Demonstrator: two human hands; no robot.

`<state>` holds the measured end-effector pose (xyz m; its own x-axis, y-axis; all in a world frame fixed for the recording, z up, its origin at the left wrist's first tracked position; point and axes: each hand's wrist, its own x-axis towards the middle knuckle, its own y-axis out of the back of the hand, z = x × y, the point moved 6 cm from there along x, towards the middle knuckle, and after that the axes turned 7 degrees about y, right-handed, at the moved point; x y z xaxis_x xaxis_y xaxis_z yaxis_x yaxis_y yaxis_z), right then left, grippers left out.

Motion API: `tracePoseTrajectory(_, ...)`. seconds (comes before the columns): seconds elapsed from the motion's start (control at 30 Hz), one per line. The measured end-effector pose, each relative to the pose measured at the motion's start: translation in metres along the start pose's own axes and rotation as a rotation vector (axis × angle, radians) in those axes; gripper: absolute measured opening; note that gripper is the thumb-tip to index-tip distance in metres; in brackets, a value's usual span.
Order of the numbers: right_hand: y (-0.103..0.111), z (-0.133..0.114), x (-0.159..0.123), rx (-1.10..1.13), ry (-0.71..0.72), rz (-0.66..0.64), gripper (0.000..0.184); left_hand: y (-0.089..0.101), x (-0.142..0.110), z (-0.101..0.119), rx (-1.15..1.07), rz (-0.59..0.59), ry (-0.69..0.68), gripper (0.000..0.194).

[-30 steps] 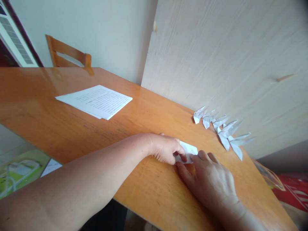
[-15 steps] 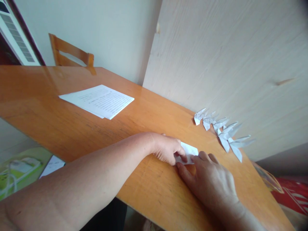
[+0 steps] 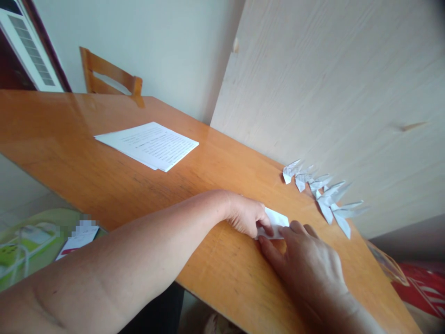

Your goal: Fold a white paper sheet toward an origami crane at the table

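Observation:
A small folded piece of white paper (image 3: 277,219) lies on the wooden table (image 3: 222,273) between my hands. My left hand (image 3: 247,216) reaches across from the left, its fingers curled and gripping the paper's left side. From the lower right my right hand (image 3: 308,255) holds the near right edge of the same paper, thumb stretched toward the left fingertips. Parts of the paper are hidden under the fingers of both hands.
Several folded paper figures (image 3: 327,204) stand in a row by the pale wooden panel (image 3: 313,93). Printed sheets (image 3: 153,146) lie stacked further left. A wooden chair (image 3: 111,76) is behind the table, a green stool (image 3: 38,232) with cables at lower left, a red bag (image 3: 422,287) at right.
The view has shifted slightly, so the things on the table appear a little further right. Both hands keep their places on the folded paper.

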<state>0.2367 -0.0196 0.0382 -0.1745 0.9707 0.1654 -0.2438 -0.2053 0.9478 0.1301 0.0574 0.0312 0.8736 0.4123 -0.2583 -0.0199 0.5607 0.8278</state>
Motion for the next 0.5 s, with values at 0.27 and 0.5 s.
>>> tracePoseTrajectory(0.27, -0.0021, 0.0022, -0.0018, -0.001, 0.035, 0.025, 0.043, -0.0015, 0.0017, 0.0004, -0.013, -0.006, -0.017, 0.057)
tracePoseTrajectory(0.5, -0.0032, 0.0028, -0.0024, 0.018, 0.028, 0.026, 0.055, -0.0020, 0.0044, -0.0026, -0.024, 0.023, 0.012, 0.052)
